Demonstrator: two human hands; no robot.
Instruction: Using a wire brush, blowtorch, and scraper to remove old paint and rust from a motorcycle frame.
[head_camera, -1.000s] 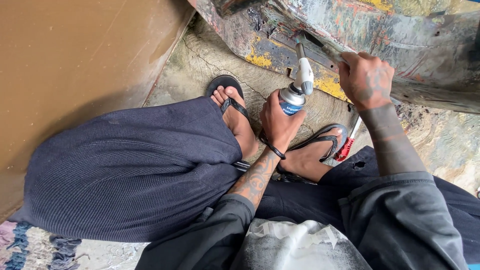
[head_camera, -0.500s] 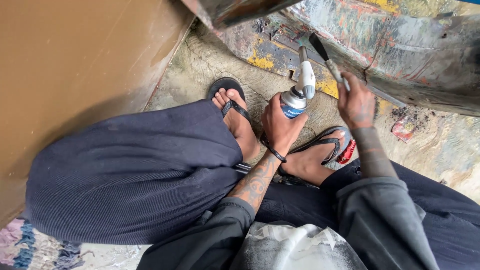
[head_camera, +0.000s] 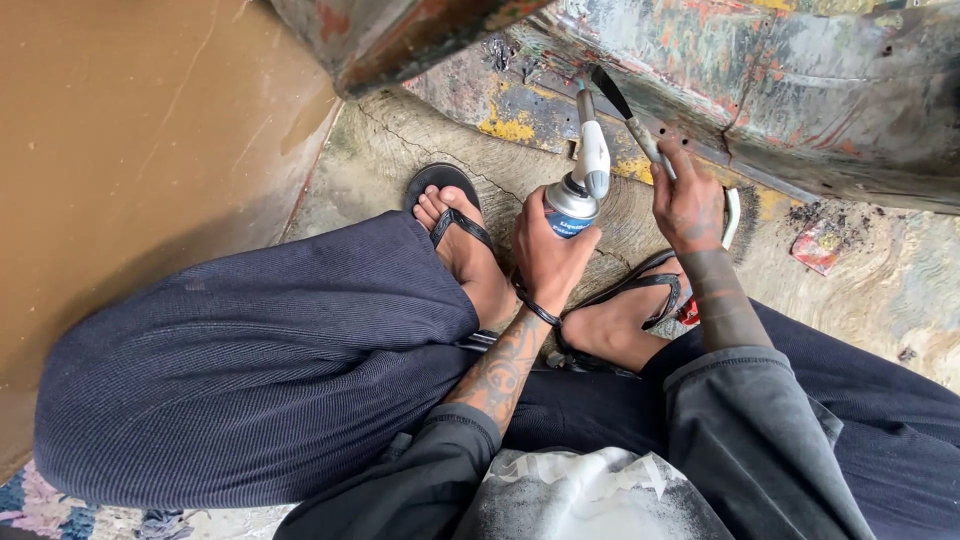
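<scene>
Since the earlier frame the right hand had drawn back from the painted metal panel, and the scraper it held now stood higher, its dark blade tip clear of the surface rather than pressed along it. The left hand had barely shifted.

The left hand was wrapped around the gas canister, fingers curled close together round its body; the fingertips lay on the far side and could not be seen. The white torch head rose from the canister's top, its nozzle aimed up at the panel's lower edge. Whether a flame burned at the tip could not be made out.

The right hand's fingers were closed on the scraper's handle, which was mostly buried in the fist; only the shaft and blade showed above the knuckles. A pale curved object just beside that hand was half hidden behind it and hard to identify.

The panel was cut off by the top and right edges, its paint blistered and flaked. Both feet in black sandals rested on the cracked concrete floor below the canister, the right foot partly covered by the forearm. A small red scrap lay on the floor near the panel, too blurred to tell what it was.
</scene>
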